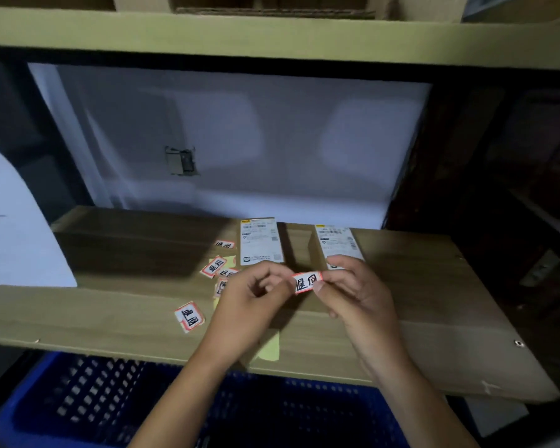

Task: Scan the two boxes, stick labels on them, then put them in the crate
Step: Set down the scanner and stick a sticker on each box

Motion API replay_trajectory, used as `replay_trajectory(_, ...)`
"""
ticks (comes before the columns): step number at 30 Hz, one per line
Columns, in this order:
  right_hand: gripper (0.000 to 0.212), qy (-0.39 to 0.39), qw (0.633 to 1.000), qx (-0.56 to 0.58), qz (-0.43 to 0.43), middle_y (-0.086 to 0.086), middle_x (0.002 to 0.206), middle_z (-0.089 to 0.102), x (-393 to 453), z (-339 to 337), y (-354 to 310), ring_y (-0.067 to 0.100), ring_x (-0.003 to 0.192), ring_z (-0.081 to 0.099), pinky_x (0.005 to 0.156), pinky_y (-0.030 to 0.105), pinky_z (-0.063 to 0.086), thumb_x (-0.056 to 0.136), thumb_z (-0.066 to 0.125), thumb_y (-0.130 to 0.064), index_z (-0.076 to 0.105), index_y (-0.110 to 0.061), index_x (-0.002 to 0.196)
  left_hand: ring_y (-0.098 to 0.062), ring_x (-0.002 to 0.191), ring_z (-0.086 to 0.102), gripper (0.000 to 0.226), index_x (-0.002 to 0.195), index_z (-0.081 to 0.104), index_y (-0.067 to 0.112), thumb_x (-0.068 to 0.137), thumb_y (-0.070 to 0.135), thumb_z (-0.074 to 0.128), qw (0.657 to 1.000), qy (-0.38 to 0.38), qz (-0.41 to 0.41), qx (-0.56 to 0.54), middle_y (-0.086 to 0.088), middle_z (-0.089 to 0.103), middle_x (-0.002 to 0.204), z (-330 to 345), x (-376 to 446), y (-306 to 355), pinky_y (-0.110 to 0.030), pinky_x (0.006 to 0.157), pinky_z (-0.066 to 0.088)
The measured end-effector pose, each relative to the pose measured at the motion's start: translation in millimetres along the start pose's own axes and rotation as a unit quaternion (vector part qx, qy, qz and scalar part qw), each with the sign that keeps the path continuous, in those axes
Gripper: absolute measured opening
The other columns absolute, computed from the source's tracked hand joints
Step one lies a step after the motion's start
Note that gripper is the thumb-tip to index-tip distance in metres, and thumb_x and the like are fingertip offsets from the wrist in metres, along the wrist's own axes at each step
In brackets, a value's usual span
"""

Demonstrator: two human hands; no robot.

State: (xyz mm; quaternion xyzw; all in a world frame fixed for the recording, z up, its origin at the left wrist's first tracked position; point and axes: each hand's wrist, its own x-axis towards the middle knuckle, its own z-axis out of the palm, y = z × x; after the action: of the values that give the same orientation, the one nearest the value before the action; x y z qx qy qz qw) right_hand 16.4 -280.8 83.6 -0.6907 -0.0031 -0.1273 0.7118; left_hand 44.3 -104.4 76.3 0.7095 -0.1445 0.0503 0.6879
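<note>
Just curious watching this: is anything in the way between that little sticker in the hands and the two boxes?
Nothing visible. The red-edged white sticker is pinched between the left hand and right hand, just in front of the two label-topped cardboard boxes.

White labels (307, 281) edged in red-orange with black handwritten characters were noted; yellow backing paper (270, 350) was seen. The crate (78, 399) was blue with a perforated grid pattern, the shelf (110, 318) wood-toned.
</note>
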Motion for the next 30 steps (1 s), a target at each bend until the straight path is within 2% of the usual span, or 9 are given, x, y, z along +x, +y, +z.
replay_trajectory(3,0.023,-0.016,1.000,0.004,-0.002,0.004,0.090,0.081,-3,-17,-9,0.005,0.074,0.071,0.055,0.018,0.052,0.079,0.080,-0.013,0.073,-0.020,0.099,-0.010,0.063,0.060,0.011,0.085,0.073,0.008,0.093,0.000,0.072,0.994,0.004,-0.046,-0.101,-0.007,0.071,0.068,35,-3,5,-0.018,0.064,0.047)
replay_trajectory(5,0.011,-0.018,1.000,-0.005,-0.009,0.006,0.084,0.080,-4,-28,-13,0.005,0.069,0.069,0.059,0.016,0.051,0.082,0.080,-0.007,0.076,-0.016,0.088,-0.013,0.064,0.065,0.007,0.086,0.074,0.013,0.089,0.008,0.078,0.981,-0.015,-0.099,-0.167,-0.011,0.075,0.072,56,-6,2,-0.033,0.075,0.051)
replay_trajectory(8,0.015,0.012,1.000,-0.011,-0.022,0.008,0.072,0.076,-5,-47,-14,0.011,0.061,0.066,0.059,0.020,0.054,0.089,0.073,-0.001,0.074,-0.013,0.080,-0.020,0.077,0.068,0.012,0.088,0.076,0.014,0.082,0.024,0.079,0.964,-0.081,-0.130,-0.216,-0.013,0.078,0.082,78,-12,-1,-0.043,0.093,0.044)
replay_trajectory(11,0.015,0.027,0.999,-0.032,-0.029,-0.004,0.070,0.075,-5,-66,-15,0.007,0.061,0.065,0.060,0.020,0.052,0.091,0.070,-0.005,0.073,-0.017,0.083,-0.010,0.074,0.063,0.012,0.084,0.078,0.014,0.093,0.014,0.071,0.984,-0.131,-0.086,-0.082,-0.002,0.076,0.079,89,-20,0,-0.025,0.078,0.046)
replay_trajectory(15,0.019,0.002,0.994,-0.104,-0.023,0.001,0.089,0.081,-1,-89,-8,0.009,0.080,0.071,0.074,0.030,0.052,0.091,0.072,-0.012,0.079,-0.029,0.095,-0.001,0.068,0.056,0.020,0.082,0.076,0.016,0.091,-0.001,0.071,0.999,-0.026,-0.005,0.024,0.007,0.068,0.074,91,-14,6,-0.012,0.069,0.044)
replay_trajectory(17,0.023,-0.005,0.991,-0.136,-0.014,0.004,0.092,0.080,3,-96,-4,0.011,0.079,0.068,0.070,0.034,0.050,0.093,0.070,-0.015,0.079,-0.035,0.099,0.002,0.072,0.058,0.019,0.091,0.075,0.020,0.089,0.000,0.076,0.998,0.003,0.027,0.060,0.009,0.069,0.082,88,-5,5,-0.011,0.073,0.046)
replay_trajectory(22,0.020,0.006,0.983,-0.182,-0.024,-0.003,0.089,0.081,15,-103,2,0.003,0.079,0.072,0.077,0.028,0.054,0.086,0.078,-0.012,0.074,-0.027,0.099,-0.010,0.119,0.062,0.036,0.120,0.074,0.023,0.085,0.022,0.075,0.950,-0.038,0.153,0.268,0.014,0.071,0.121,71,14,-11,-0.026,0.105,0.047)
replay_trajectory(25,0.017,-0.017,0.981,-0.194,-0.024,-0.007,0.089,0.079,17,-102,8,0.004,0.078,0.072,0.076,0.026,0.055,0.086,0.078,-0.014,0.074,-0.030,0.085,-0.007,0.132,0.056,0.047,0.131,0.070,0.023,0.085,0.027,0.079,0.938,-0.064,0.158,0.303,0.013,0.067,0.137,65,19,-20,-0.027,0.115,0.043)
replay_trajectory(30,0.014,-0.048,0.977,-0.203,-0.045,-0.010,0.081,0.077,24,-95,17,0.003,0.075,0.069,0.072,0.022,0.054,0.086,0.078,-0.013,0.076,-0.027,0.085,-0.003,0.149,0.044,0.053,0.137,0.069,0.020,0.087,0.034,0.079,0.924,-0.084,0.161,0.337,0.010,0.058,0.154,66,28,-29,-0.020,0.124,0.030)
